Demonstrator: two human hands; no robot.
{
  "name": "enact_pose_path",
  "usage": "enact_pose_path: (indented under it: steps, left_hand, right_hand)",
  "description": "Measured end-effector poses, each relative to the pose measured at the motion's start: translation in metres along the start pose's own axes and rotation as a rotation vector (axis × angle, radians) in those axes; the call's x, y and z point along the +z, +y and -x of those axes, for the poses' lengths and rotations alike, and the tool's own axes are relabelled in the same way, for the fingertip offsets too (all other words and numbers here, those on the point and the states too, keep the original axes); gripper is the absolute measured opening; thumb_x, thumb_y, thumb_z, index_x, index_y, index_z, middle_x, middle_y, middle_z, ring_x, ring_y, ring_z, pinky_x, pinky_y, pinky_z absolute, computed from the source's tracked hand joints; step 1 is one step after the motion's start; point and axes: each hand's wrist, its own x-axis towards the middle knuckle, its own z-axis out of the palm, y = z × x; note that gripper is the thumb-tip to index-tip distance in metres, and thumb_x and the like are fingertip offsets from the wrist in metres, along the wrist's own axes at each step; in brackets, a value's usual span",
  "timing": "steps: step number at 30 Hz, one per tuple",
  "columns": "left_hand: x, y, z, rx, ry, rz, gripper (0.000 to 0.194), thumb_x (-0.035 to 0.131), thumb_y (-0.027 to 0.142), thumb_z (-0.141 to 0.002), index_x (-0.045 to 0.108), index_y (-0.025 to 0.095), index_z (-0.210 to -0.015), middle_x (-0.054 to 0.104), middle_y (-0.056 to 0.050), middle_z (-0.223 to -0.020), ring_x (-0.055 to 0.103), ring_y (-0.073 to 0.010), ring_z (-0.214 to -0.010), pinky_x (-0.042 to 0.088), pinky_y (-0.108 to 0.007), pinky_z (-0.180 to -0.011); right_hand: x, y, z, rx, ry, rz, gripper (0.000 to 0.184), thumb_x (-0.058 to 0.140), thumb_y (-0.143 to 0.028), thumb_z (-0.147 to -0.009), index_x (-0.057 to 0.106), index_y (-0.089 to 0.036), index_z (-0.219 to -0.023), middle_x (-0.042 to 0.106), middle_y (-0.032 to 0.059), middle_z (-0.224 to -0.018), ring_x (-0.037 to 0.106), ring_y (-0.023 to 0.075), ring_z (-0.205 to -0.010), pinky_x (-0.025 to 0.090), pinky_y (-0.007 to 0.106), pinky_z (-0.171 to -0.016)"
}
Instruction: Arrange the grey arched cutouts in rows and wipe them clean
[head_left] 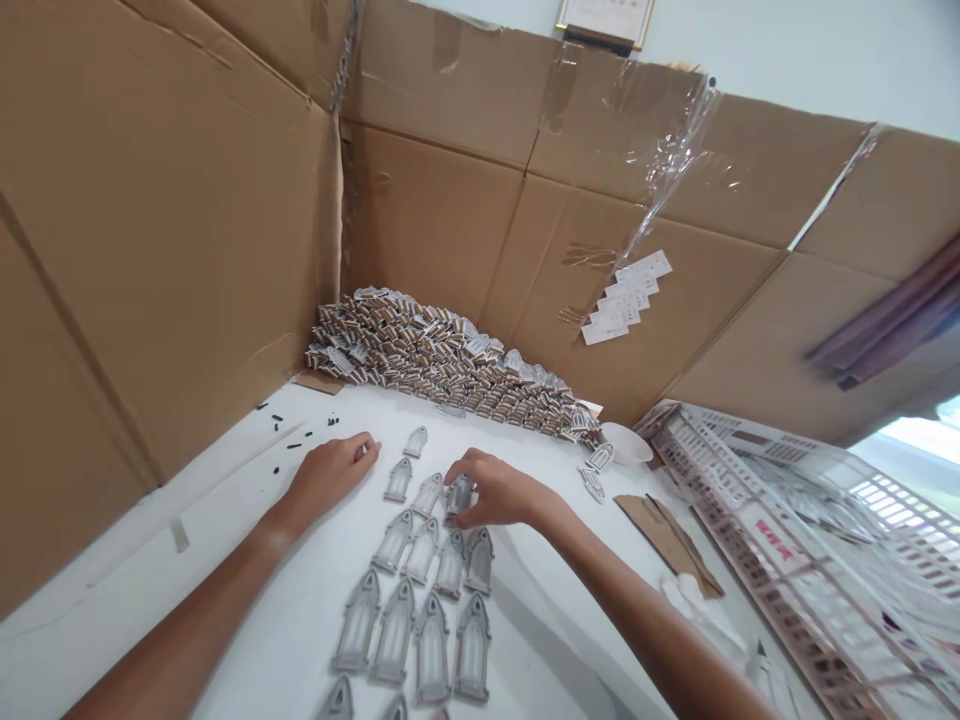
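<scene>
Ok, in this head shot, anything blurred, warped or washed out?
In the head view, the cardboard wall looks wide-angle warped; the bright patch at the right edge is washed out; the arched gray cutouts look fairly sharp; the right forearm casts a soft shadow.

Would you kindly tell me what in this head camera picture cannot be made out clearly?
Head view:
The arched grey piece under the right hand: fingers hide much of it, so any grip is unclear.
The lowest arched pieces: cut off by the bottom edge.
The black bits: too small to identify.
The white cards: printing too small to read.
</scene>
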Motion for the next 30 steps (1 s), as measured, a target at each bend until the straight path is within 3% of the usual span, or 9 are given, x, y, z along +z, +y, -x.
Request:
enact_pose_path:
  steps: [6,10,14,21,25,30]
  left_hand:
    - [-0.002,0.004,0.0,-0.007,-0.003,0.005,0.04,0.035,0.054,-0.101,0.061,0.027,-0.09,0.069,-0.003,-0.083,0.062,-0.0232,-0.08,0.029,-0.032,-0.069]
    - [-0.004,0.006,0.0,-0.018,-0.01,0.004,0.039,0.035,0.053,-0.1,0.061,0.027,-0.09,0.07,-0.004,-0.086,0.062,-0.0235,-0.081,0.028,-0.032,-0.069]
    - [-0.004,0.006,0.001,-0.027,-0.011,0.0,0.038,0.035,0.053,-0.1,0.061,0.027,-0.091,0.071,-0.004,-0.088,0.064,-0.0245,-0.085,0.028,-0.032,-0.069]
    - [-0.002,0.005,0.002,-0.009,-0.006,-0.003,0.037,0.035,0.052,-0.101,0.06,0.027,-0.09,0.071,-0.003,-0.087,0.065,-0.0238,-0.083,0.028,-0.032,-0.069]
    - [0.0,0.003,0.001,0.007,0.009,-0.008,0.036,0.036,0.052,-0.101,0.061,0.027,-0.092,0.073,-0.005,-0.092,0.066,-0.0248,-0.087,0.029,-0.032,-0.07]
    - [0.002,0.002,0.0,0.016,0.021,-0.014,0.036,0.036,0.05,-0.102,0.064,0.028,-0.095,0.075,-0.005,-0.094,0.068,-0.0257,-0.089,0.029,-0.032,-0.069]
  right_hand:
    - [-0.001,-0.004,-0.007,0.005,-0.068,0.087,0.065,0.096,-0.038,-0.071,0.074,-0.023,-0.13,0.069,0.0114,-0.122,0.066,0.0311,-0.114,0.052,0.038,-0.097]
    - [-0.007,-0.009,-0.013,0.004,-0.047,0.129,0.061,0.095,-0.035,-0.071,0.075,-0.023,-0.128,0.072,0.0117,-0.12,0.067,0.031,-0.112,0.052,0.036,-0.094]
    - [-0.012,-0.023,-0.025,0.001,0.021,0.121,0.061,0.091,-0.045,-0.076,0.074,-0.022,-0.129,0.072,0.0125,-0.118,0.069,0.0305,-0.109,0.052,0.036,-0.094]
    - [-0.001,-0.039,-0.042,0.054,-0.045,0.152,0.069,0.086,-0.054,-0.074,0.071,-0.026,-0.135,0.068,0.0138,-0.126,0.071,0.0311,-0.108,0.055,0.037,-0.09]
    - [0.001,-0.041,-0.045,0.073,-0.072,0.188,0.07,0.088,-0.053,-0.071,0.072,-0.025,-0.134,0.07,0.0148,-0.127,0.072,0.0319,-0.108,0.055,0.037,-0.091]
    - [-0.013,-0.048,-0.054,0.054,-0.107,0.22,0.066,0.09,-0.046,-0.071,0.075,-0.022,-0.131,0.075,0.0155,-0.124,0.072,0.0334,-0.112,0.055,0.035,-0.09]
